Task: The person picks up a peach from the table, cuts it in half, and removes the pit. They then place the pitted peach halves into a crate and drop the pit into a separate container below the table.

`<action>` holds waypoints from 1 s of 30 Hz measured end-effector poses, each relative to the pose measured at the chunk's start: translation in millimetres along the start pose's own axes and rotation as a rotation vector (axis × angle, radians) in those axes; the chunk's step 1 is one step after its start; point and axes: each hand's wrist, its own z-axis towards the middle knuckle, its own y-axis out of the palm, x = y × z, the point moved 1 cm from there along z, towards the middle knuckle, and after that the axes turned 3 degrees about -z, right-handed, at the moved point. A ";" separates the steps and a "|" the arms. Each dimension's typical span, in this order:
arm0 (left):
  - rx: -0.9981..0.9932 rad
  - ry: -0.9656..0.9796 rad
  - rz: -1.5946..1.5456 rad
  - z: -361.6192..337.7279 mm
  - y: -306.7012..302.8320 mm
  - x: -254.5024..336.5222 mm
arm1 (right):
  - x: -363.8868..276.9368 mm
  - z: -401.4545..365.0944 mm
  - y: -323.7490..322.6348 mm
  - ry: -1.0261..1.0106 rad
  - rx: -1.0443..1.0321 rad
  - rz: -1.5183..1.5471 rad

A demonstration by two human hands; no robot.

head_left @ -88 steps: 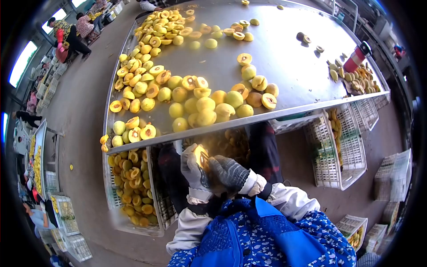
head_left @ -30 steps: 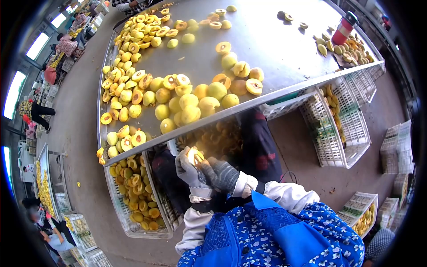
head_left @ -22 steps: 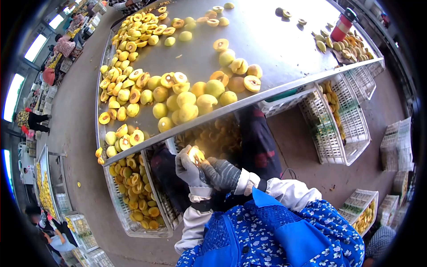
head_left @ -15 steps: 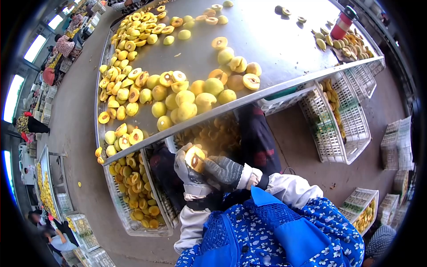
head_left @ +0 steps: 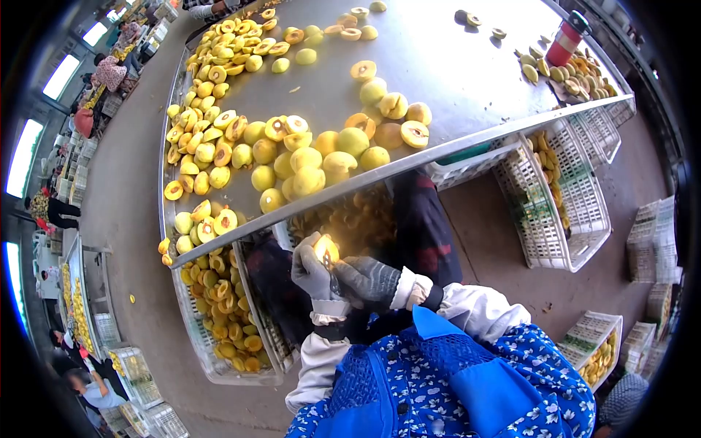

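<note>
My gloved left hand [head_left: 309, 274] is closed around a yellow peach half [head_left: 326, 250], its cut face up and bright with glare. Beside it, my gloved right hand [head_left: 371, 279] has its fingers curled close to the fruit. Whatever those right fingers may grip is hidden. Both hands are over my lap, below the edge of the metal table [head_left: 438, 73]. On the table by that edge lies a heap of whole and halved peaches [head_left: 307, 164]. Under the table, a crate of peach halves [head_left: 343, 219] shows dimly between my knees.
A white crate of peach halves [head_left: 226, 314] stands at left below the table. More white crates [head_left: 551, 212] are on the floor at right. A red flask [head_left: 565, 40] stands on the far right of the table. Other people work at tables along the left.
The left hand has shifted slightly right and turned the peach half, so its cut face now appears narrower. The right hand stays close to it. The whole view has shifted slightly.
</note>
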 end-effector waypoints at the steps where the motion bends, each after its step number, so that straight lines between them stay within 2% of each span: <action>1: -0.040 -0.043 -0.038 -0.2 -0.5 1.6 | -3.7 -3.6 -2.5 0.146 -0.065 0.184; 2: -0.082 -0.054 -0.048 -0.1 -1.1 2.4 | -16.5 -7.1 -4.6 0.304 -0.103 0.358; 5: -0.175 -0.134 -0.127 -2.8 -2.2 8.4 | 10.9 -6.0 -14.0 0.330 -0.247 0.472; 7: -0.251 -0.153 -0.130 -1.4 -4.6 9.1 | 38.6 2.2 -14.8 0.147 -0.221 0.220; 9: -0.318 -0.169 -0.090 -1.1 -8.3 10.1 | 30.2 9.2 -26.7 0.123 -0.238 0.000; 10: -0.363 -0.127 0.045 0.6 -13.4 6.1 | 43.7 14.0 -31.2 0.107 -0.338 -0.051; 12: -0.472 -0.081 0.110 0.6 -15.4 9.4 | 64.0 23.2 -39.3 0.057 -0.535 -0.149; 13: -0.524 -0.057 0.141 0.0 -15.6 11.2 | 72.7 21.5 -38.1 0.206 -0.537 0.015; 15: -0.513 -0.141 0.043 -2.3 -12.4 21.4 | 74.1 18.5 -31.9 0.506 -0.538 0.333; 17: -0.487 -0.237 -0.087 -1.9 -11.6 27.6 | 70.3 15.8 -22.1 0.600 -0.469 0.539; 20: -0.508 -0.283 -0.180 -5.7 -8.0 40.0 | 4.1 -10.1 4.1 0.518 -0.183 0.685; 24: -0.404 -0.316 -0.186 -3.8 -9.9 44.1 | -8.1 -13.3 14.6 0.357 -0.350 0.781; 25: -0.370 -0.308 -0.186 -2.6 -11.9 42.5 | -12.2 -16.4 12.4 0.408 -0.374 0.643; 27: -0.297 -0.572 -0.618 0.2 -20.1 40.2 | 7.4 -13.1 26.1 0.250 -0.222 0.431; 28: -0.235 -0.397 -0.330 -3.3 -27.8 43.1 | 14.6 -11.9 29.2 0.115 -0.304 0.564; 30: -0.123 -0.043 0.242 -5.6 -46.9 54.4 | 9.8 -9.3 19.9 0.159 -0.337 0.632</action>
